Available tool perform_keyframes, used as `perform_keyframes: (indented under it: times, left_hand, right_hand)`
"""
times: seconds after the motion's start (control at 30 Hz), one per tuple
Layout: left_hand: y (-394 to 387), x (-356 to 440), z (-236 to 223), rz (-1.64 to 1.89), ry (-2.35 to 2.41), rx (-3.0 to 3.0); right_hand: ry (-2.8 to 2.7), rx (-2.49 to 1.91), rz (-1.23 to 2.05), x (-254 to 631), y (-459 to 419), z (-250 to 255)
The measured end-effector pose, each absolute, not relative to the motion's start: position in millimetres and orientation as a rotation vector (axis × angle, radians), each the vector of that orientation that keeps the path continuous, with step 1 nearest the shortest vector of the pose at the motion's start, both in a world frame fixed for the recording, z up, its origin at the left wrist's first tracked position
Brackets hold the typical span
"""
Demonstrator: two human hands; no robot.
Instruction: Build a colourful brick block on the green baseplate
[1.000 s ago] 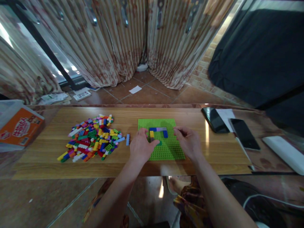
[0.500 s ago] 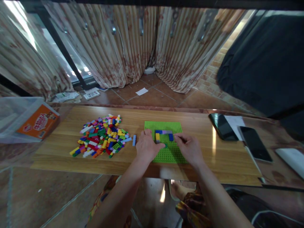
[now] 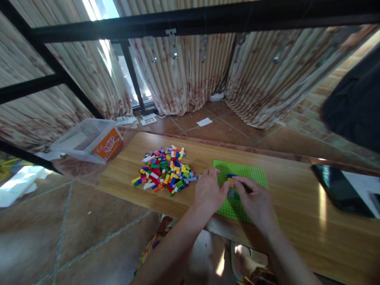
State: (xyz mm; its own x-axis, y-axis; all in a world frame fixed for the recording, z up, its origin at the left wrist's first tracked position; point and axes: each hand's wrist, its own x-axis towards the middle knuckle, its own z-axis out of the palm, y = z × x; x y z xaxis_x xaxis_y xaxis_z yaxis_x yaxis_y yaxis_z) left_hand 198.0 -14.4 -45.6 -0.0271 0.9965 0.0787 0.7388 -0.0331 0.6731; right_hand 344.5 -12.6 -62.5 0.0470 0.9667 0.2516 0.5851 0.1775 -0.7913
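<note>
tub (image 3: 102, 147) beside bench (image 3: 118, 174); brick heap (image 3: 164, 170); left hand (image 3: 208, 190) over edge of green baseplate (image 3: 252, 171), thumb spread from fingers; yellow brick (image 3: 230, 181) on baseplate, between hands; right hand (image 3: 257, 198), fingers bunched, any pinch unclear.

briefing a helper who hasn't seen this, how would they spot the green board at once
Look along the long wooden tabletop. To the right of the heap of loose bricks, partly covered by the left hand and right hand, is the green board. It's one flat, studded, bright green sheet, unlike the jumbled many-coloured bricks.
</note>
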Motion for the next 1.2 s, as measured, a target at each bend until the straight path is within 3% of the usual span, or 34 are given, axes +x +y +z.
perform_keyframes:
  times: [0.6, 1.03, 1.2]
  left_hand:
    - [-1.1, 23.6, -31.0, 0.830, 2.374, 1.527]
    - [4.4, 21.4, -41.2, 0.496, 2.381, 1.845]
    - [8.9, 25.7, -32.1, 0.887, 2.257, 1.664]
  right_hand:
    - [-1.861, -1.382, 0.474, 318.6, -10.5, -79.1]
    - [-1.882, -1.347, 0.487, 315.5, -10.1, -73.5]
    - [-1.810, -1.360, 0.543, 305.5, -16.5, -60.4]
